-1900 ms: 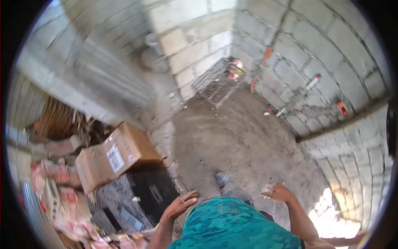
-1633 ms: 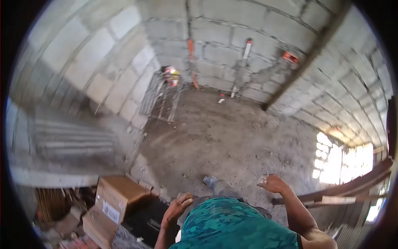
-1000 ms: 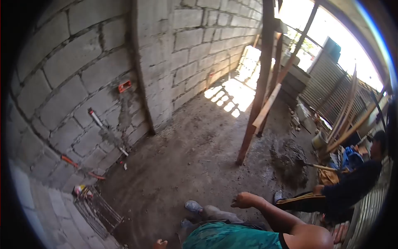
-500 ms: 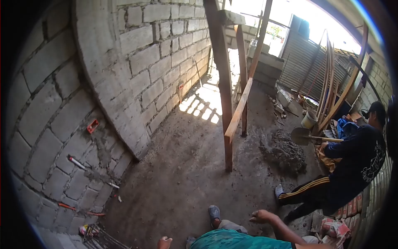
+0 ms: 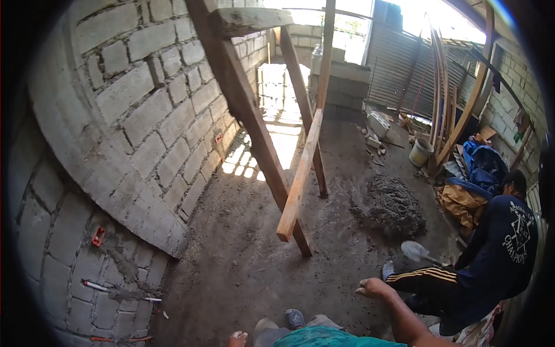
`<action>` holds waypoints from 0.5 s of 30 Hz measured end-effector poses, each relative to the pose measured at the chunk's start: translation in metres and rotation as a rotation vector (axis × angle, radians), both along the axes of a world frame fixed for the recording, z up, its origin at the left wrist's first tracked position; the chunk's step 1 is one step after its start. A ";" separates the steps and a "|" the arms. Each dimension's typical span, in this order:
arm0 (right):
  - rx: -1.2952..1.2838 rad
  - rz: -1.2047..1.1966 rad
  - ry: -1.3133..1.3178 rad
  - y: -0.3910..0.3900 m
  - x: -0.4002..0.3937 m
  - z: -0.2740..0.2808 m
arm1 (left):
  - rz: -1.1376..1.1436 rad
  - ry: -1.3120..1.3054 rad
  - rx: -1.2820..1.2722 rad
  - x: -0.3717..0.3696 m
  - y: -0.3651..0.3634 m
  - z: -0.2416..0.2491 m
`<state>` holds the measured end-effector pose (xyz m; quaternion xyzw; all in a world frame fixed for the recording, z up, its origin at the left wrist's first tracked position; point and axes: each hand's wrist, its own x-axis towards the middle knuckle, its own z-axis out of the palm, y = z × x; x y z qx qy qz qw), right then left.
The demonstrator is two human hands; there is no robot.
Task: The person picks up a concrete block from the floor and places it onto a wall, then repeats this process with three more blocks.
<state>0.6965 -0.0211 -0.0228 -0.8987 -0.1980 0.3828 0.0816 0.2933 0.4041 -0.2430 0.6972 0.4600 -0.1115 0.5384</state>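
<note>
At the bottom edge, my left hand (image 5: 237, 339) shows only in part, its fingers curled and nothing visible in them. My right hand (image 5: 373, 288) hangs in the air over the grey floor, fingers loosely closed around nothing I can see. It touches no object. Nearest to it are a co-worker's striped trouser leg and a shovel (image 5: 415, 251), which the co-worker (image 5: 497, 243) holds low. Beyond my right hand lies a heap of wet mortar (image 5: 394, 208). Ahead of me stands a wooden trestle (image 5: 248, 110) with a lighter plank (image 5: 300, 179) along it.
A hollow-block wall (image 5: 133, 98) runs along the left, with a red outlet box (image 5: 99, 235) and a pipe end in it. A bucket (image 5: 421, 152), long boards (image 5: 442, 87), a blue tarp (image 5: 483, 162) and a loose block (image 5: 378, 124) stand at the back right.
The view has shifted closer to the trestle. The co-worker has bent lower, and the shovel has come down from waist height towards the floor. My hands stay low, holding nothing visible.
</note>
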 end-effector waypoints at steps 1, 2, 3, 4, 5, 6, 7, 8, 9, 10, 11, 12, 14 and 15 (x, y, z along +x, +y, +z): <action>0.001 -0.017 0.006 0.008 0.010 0.011 | -0.006 -0.054 -0.034 0.017 0.005 0.004; 0.047 -0.062 0.009 0.017 0.017 0.028 | -0.025 -0.048 -0.033 0.037 0.008 0.015; 0.091 -0.110 0.011 0.023 0.023 0.037 | -0.012 -0.109 -0.074 0.066 0.008 0.049; 0.087 -0.134 0.021 0.025 0.030 0.037 | 0.001 -0.167 -0.119 0.093 0.012 0.072; 0.111 -0.159 0.018 0.025 0.033 0.035 | -0.088 -0.134 -0.075 0.116 0.024 0.069; 0.132 -0.185 0.018 0.026 0.034 0.036 | -0.178 -0.099 -0.034 0.146 0.032 0.087; 0.099 -0.203 0.033 0.028 0.034 0.040 | -0.278 -0.129 -0.016 0.175 0.037 0.108; 0.094 -0.231 0.045 0.027 0.031 0.038 | -0.380 -0.162 0.003 0.221 0.036 0.164; 0.077 -0.277 0.063 0.024 0.029 0.038 | -0.430 -0.214 -0.095 0.259 0.036 0.204; 0.061 -0.317 0.074 0.019 0.032 0.039 | -0.474 -0.272 -0.194 0.294 0.035 0.236; 0.062 -0.271 0.050 0.010 0.031 0.027 | -0.491 -0.280 -0.202 0.326 0.034 0.259; 0.064 -0.290 0.050 0.006 0.029 0.030 | -0.595 -0.347 -0.152 0.357 0.032 0.278; 0.072 -0.356 0.107 0.001 0.029 0.032 | -0.714 -0.416 -0.110 0.413 0.023 0.314; 0.070 -0.375 0.108 -0.002 0.031 0.035 | -0.725 -0.440 -0.105 0.439 0.016 0.330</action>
